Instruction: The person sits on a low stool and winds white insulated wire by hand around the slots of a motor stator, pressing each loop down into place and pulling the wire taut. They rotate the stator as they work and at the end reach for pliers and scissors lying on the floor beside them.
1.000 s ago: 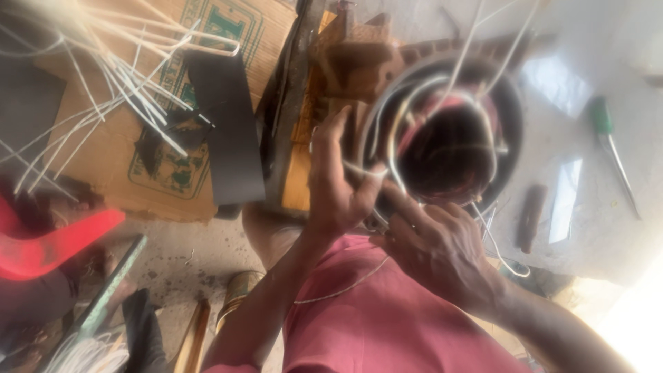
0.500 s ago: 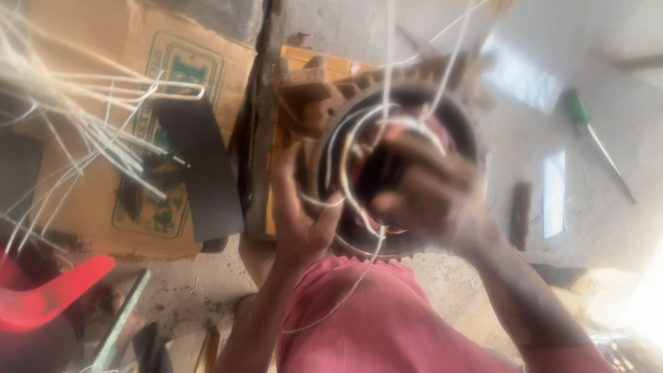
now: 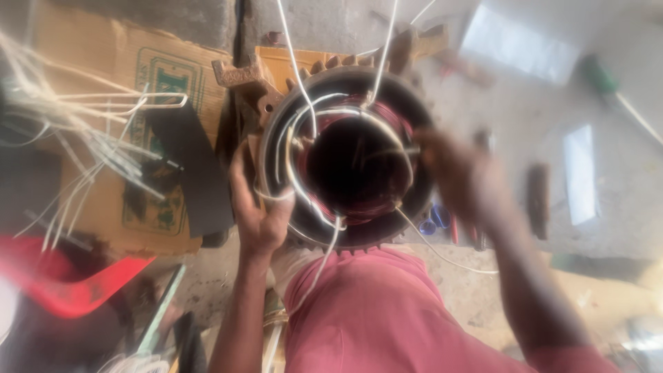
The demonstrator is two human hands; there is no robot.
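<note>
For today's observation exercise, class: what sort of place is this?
Probably a small motor repair workshop. A person's left hand and right hand hold a motor stator with reddish windings and white wires; a screwdriver lies on the concrete floor beside cardboard.

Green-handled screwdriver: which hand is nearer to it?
Right. The right hand is at the motor housing's right rim, toward the green-handled screwdriver; the left hand is at the far left rim.
</note>
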